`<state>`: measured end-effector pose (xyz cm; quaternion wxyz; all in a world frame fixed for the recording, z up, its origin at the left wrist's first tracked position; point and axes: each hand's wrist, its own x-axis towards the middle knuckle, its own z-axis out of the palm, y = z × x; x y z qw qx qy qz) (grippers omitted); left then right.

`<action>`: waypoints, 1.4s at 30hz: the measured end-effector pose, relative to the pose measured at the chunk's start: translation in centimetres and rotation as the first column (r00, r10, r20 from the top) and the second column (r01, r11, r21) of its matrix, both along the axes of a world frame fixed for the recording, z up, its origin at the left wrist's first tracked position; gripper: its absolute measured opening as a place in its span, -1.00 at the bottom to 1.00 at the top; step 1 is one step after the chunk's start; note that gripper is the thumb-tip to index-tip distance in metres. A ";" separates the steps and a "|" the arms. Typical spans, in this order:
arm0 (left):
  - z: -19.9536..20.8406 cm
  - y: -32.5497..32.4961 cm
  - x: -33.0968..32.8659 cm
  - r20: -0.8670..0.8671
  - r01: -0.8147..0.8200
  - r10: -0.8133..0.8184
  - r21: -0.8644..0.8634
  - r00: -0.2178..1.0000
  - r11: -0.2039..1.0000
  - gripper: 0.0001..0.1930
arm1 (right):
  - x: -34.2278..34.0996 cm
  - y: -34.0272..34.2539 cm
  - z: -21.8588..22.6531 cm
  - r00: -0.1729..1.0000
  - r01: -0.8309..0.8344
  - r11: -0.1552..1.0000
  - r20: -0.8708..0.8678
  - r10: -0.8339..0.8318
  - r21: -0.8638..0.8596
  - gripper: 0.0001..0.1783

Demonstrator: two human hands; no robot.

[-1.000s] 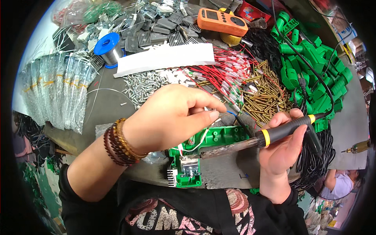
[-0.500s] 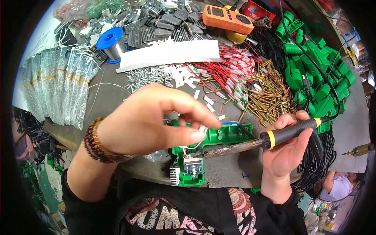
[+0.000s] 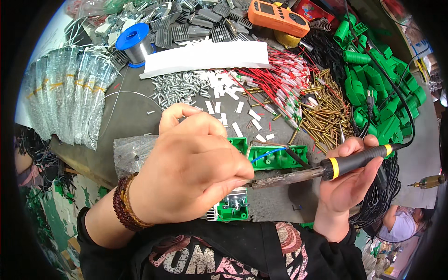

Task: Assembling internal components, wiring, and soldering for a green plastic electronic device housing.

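My right hand (image 3: pixel 343 186) grips a soldering iron (image 3: pixel 359 161) by its black handle with yellow bands. The iron's metal shaft points left, toward the fingertips of my left hand (image 3: pixel 186 163). Thumb and fingers of that hand are pinched together just above the iron's tip; what they hold, if anything, is hidden. Beneath lies an open green plastic housing (image 3: pixel 301 153), partly covered by the left hand. A blue wire (image 3: pixel 268 154) and a black cable run in it. At its near end sits a shiny metal part (image 3: pixel 234 199) beside a white comb-like piece (image 3: pixel 212 213).
Screws (image 3: pixel 179 88), white sleeves (image 3: pixel 224 86), red-wired parts (image 3: pixel 280 77) and brass pins (image 3: pixel 324 116) lie beyond my hands. A solder spool (image 3: pixel 135 44) stands far left, bagged parts (image 3: pixel 70 98) nearer. An orange meter (image 3: pixel 277 18) and green housings (image 3: pixel 382 79) are at the far right.
My left hand has come down and nearer, and its fingers have closed together by the iron's tip. The right hand and soldering iron have shifted slightly right in view.
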<state>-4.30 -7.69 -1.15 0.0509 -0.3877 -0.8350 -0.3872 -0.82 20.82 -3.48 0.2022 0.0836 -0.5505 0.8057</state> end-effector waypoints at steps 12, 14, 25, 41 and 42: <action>-0.8 0.0 0.6 -0.064 -0.052 0.054 0.023 0.997 0.998 -0.83 | -0.1 1.0 0.5 0.992 -0.121 0.985 -0.054 0.116 -0.122 -0.49; -1.3 -0.1 0.4 -0.096 -0.058 0.063 0.051 0.993 0.997 -0.81 | -0.2 1.0 0.3 0.992 -0.120 0.986 -0.045 0.116 -0.115 -0.49; -1.9 -0.1 0.1 -0.062 -0.022 0.027 0.085 0.998 0.996 -0.77 | -0.6 0.3 -0.2 0.998 -0.054 0.998 -0.023 0.053 -0.037 -0.53; -2.1 -0.1 0.2 -0.064 -0.014 0.022 0.114 0.998 0.993 -0.78 | -0.9 4.4 6.5 0.968 0.034 0.995 -0.253 -0.009 0.093 -0.50; -2.2 -0.2 0.2 -0.054 -0.015 0.022 0.130 0.998 0.991 -0.77 | -2.7 4.4 7.3 0.903 0.311 0.943 -0.347 -0.255 0.116 -0.47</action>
